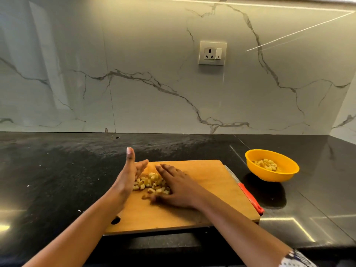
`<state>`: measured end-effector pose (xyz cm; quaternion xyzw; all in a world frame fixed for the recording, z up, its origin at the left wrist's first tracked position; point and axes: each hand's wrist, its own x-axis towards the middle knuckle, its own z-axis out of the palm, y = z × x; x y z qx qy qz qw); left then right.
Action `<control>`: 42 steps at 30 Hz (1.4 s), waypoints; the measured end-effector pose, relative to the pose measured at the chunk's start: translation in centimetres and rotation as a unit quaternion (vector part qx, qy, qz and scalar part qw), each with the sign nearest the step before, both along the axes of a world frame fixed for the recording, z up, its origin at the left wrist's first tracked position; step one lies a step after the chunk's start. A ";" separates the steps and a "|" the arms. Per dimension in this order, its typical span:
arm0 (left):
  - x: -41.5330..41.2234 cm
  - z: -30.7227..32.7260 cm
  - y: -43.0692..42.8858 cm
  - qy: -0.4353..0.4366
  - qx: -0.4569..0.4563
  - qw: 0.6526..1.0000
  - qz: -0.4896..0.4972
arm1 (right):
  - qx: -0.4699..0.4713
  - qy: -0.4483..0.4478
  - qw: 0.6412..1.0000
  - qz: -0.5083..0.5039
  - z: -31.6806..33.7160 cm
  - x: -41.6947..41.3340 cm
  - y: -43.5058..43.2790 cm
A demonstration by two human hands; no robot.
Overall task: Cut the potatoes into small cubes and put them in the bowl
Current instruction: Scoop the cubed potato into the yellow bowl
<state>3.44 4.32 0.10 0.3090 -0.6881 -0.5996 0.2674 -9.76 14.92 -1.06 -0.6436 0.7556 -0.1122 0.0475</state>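
Flanking the pile of potato cubes (150,183), your two hands sit on the wooden cutting board (202,214), one on each side of it. Your left hand (129,176) stands on its edge at the left of the pile, palm turned towards the cubes, fingers straight and together, thumb pointing up; it holds nothing. Your right hand (177,187) lies palm down at the right of the pile, fingers straight and a little spread, reaching over the nearest cubes. Its thumb side is blurred, so you cannot tell from this view whether the thumb touches the board or the cubes.

The cubes are small, pale yellow with some brown skin, and lie loosely heaped on the left half of the board, between your palms. The board rests on the black stone worktop (57,170), close to its front edge. A knife (248,193) with a red handle lies flat along the board's right edge, handle towards you, blade pointing away.

The yellow bowl (269,176) stands on the worktop to the right, beyond the knife and apart from the board. It already holds a small heap of cut potato (266,164). Behind everything rises a marble-patterned wall (134,54) with a socket (212,53). A patterned sleeve (296,259) shows on your right arm at the lower edge.
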 end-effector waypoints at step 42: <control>-7.1 3.9 5.8 0.422 0.389 0.804 0.158 | -0.362 -0.798 0.430 -0.219 4.9 1.5 -2.8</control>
